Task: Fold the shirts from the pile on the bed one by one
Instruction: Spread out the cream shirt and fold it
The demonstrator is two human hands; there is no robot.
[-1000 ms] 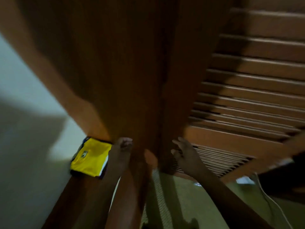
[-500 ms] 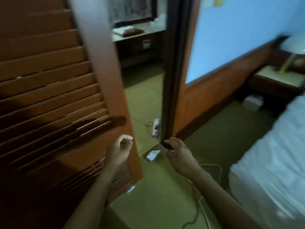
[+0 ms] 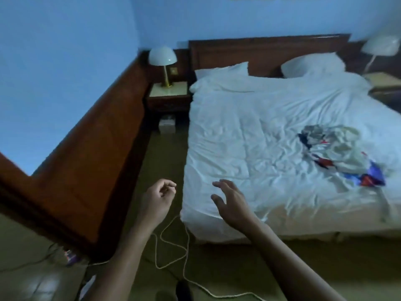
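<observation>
Shirts (image 3: pixel 338 157) lie in a crumpled pile on the bed (image 3: pixel 249 131) at your two o'clock, while your left hand (image 3: pixel 157 199) (fingers loosely curled) and spread right hand (image 3: pixel 233 203) hover apart, holding nothing.

One bed (image 3: pixel 249 137); two pillows (image 3: pixel 221 71) (image 3: pixel 312 64); two lamps (image 3: pixel 162 56) (image 3: pixel 380 46); two nightstands (image 3: pixel 169 92) (image 3: pixel 384 80); one shirt pile (image 3: pixel 338 153); two hands (image 3: pixel 157 200) (image 3: pixel 232 205); one cord (image 3: pixel 173 253).

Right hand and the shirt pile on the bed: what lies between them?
In the head view, only wrinkled white sheet separates the right hand from the shirt pile.
</observation>
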